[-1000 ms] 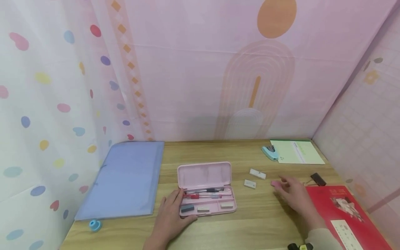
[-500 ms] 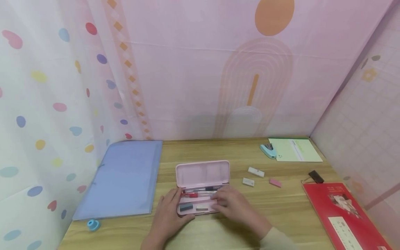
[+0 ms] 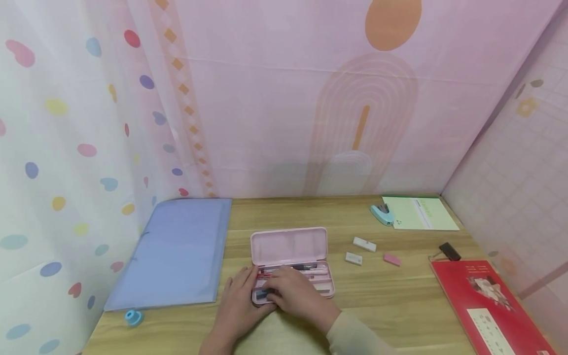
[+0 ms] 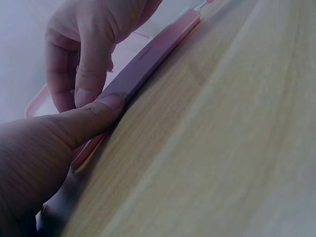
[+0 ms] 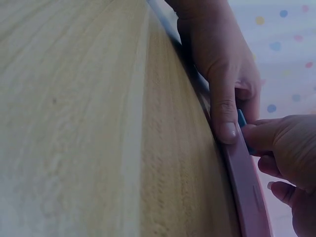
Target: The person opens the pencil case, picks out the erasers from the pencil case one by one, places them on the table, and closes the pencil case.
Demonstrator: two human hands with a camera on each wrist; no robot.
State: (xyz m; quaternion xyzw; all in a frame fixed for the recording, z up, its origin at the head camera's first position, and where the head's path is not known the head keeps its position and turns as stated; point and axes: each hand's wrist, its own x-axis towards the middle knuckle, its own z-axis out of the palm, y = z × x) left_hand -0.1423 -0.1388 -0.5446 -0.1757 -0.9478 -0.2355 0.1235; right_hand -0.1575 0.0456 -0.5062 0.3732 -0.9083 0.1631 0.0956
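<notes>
A pink pencil case (image 3: pixel 288 246) lies open on the table, lid tipped back. My left hand (image 3: pixel 237 301) grips its left end, thumb along the front wall and fingers at the far side. Inside the case my right hand (image 3: pixel 297 293) pinches a dark blue eraser (image 3: pixel 262 294) at the left of the front compartment; in the right wrist view the eraser's teal edge (image 5: pixel 241 117) shows beside my left thumb. Pens (image 3: pixel 306 266) fill the rear compartment, partly hidden by my right hand. A pale block (image 3: pixel 323 287) is at the front right of the case.
Right of the case lie two white erasers (image 3: pixel 364 244) and a pink eraser (image 3: pixel 392 259). Farther right are a stapler (image 3: pixel 382 215), a green notebook (image 3: pixel 423 213), a black binder clip (image 3: pixel 450 251) and a red book (image 3: pixel 485 296). A blue folder (image 3: pixel 177 251) and small blue cap-like piece (image 3: pixel 133 317) lie left.
My right hand has let go of the pink eraser on the table and moved left, first to the case's right side, then to the dark blue eraser. The left hand keeps its hold.
</notes>
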